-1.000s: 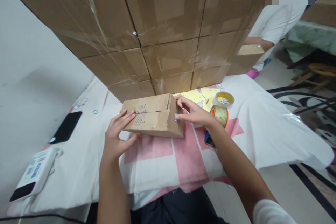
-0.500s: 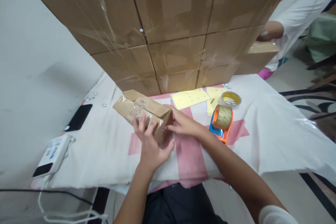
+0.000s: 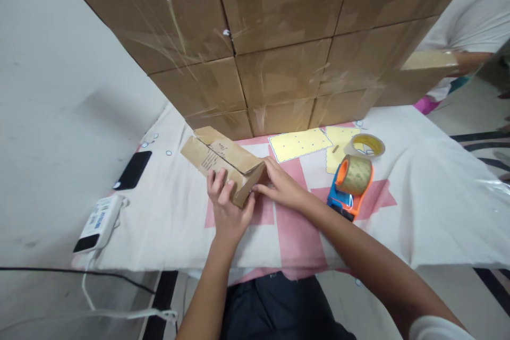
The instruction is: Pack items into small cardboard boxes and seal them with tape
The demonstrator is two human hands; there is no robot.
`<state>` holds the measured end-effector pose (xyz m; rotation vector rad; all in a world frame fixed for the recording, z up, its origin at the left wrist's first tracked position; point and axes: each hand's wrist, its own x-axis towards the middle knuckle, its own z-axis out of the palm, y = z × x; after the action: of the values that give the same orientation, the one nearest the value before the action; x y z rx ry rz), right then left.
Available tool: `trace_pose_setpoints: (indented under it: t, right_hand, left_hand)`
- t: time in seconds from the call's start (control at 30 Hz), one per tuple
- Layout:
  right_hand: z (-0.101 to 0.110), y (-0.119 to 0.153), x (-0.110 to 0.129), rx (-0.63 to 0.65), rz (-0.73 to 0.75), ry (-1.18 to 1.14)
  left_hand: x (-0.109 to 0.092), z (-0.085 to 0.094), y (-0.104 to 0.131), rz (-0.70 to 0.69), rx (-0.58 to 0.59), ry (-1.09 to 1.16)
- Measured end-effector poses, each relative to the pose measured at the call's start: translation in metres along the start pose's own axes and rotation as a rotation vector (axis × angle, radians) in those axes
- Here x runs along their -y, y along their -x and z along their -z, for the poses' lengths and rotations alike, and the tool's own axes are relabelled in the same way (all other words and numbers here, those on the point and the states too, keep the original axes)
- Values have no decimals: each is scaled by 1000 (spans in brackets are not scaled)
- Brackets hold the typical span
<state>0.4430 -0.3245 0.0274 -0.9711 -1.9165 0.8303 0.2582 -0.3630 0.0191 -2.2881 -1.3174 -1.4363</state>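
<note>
A small brown cardboard box with printed writing lies tilted over the cloth-covered table, one end pointing toward the stacked boxes. My left hand grips its near side, fingers over the printed face and thumb at the near end. At that end's right corner, my right hand holds the box with thumb and fingers. The lower face of the box is hidden.
Taped cardboard boxes stand stacked behind. An orange and blue tape dispenser and a clear tape roll lie right. A phone and power strip sit left. Another person's arm rests on a box at right.
The view has shifted, so the table items appear farther right. My left thumb has moved in against the box end. The other person's arm has moved right along the box.
</note>
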Motion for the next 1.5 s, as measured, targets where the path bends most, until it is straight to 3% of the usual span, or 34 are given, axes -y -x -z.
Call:
trace_pose_setpoints:
  t: [0.33, 0.83, 1.5]
  right_hand:
    - [-15, 4, -14, -63, 35, -4]
    - [-12, 3, -17, -11, 68, 23]
    - [-16, 3, -17, -52, 74, 107]
  left_hand:
    - [6, -2, 5, 31, -10, 2]
    - [7, -3, 7, 39, -31, 15]
    - [4, -8, 8, 13, -117, 80]
